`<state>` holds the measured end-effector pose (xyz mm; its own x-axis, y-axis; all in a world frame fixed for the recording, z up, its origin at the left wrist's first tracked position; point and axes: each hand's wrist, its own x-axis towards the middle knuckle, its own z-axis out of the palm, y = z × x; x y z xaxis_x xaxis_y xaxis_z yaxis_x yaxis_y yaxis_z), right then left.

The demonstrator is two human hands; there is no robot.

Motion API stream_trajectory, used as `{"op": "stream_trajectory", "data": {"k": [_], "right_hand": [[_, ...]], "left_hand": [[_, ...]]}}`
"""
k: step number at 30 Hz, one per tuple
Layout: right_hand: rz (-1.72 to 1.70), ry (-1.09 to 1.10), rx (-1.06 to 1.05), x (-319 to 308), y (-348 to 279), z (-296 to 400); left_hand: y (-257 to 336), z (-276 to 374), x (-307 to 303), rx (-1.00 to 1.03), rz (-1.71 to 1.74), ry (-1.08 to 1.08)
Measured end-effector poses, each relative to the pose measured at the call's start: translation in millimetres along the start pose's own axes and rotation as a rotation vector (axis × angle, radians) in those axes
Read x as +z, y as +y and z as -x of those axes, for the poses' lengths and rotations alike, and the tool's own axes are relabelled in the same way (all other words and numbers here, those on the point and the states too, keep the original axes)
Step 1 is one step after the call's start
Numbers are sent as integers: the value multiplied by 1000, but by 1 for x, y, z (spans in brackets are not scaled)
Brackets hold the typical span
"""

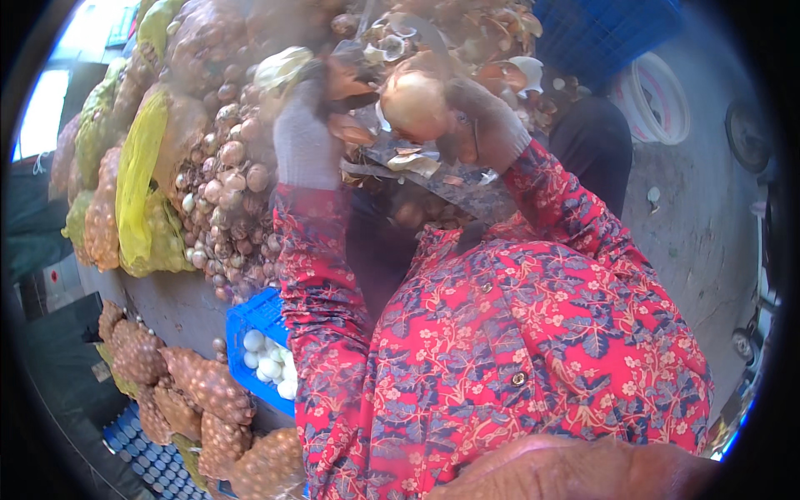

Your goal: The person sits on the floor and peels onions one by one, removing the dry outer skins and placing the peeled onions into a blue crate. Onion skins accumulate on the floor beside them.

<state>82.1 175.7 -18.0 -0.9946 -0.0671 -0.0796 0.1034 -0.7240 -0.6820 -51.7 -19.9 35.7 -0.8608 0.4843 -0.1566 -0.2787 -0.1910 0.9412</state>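
My left hand (306, 125), in a pale knitted glove with dark fingers, is raised at the upper middle beside brown onion skin (350, 81). Its fingers are blurred, so its grip cannot be made out. A pale, partly peeled bulb (284, 65) shows at its outer side. My right hand (481, 125), also gloved, is closed around a large yellow-brown onion (412, 103). Loose pieces of dry skin (415, 164) lie below the two hands, over a dark surface near my lap.
Unpeeled onions (231, 181) are heaped at the left, beside filled net sacks (103, 206). A blue crate (256, 312) holds white peeled onions (269, 362). More sacks (212, 387) lie lower left. Onion skins (494, 31), another blue crate (600, 37) and a white bucket (653, 97) stand at upper right.
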Motion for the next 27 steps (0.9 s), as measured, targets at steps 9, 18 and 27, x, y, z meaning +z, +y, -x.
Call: {"op": "stream_trajectory", "data": {"k": [9,18,27], "right_hand": [[-109,362,-123,3,28,-8],[575,117,-26,1,5,13],[1175,-13,-90,11,-7,28]], "left_hand": [[-12,45,17,144,-853,-144],[-70,32,7,140,484,-58],[-74,42,-3,13,456,30]]}}
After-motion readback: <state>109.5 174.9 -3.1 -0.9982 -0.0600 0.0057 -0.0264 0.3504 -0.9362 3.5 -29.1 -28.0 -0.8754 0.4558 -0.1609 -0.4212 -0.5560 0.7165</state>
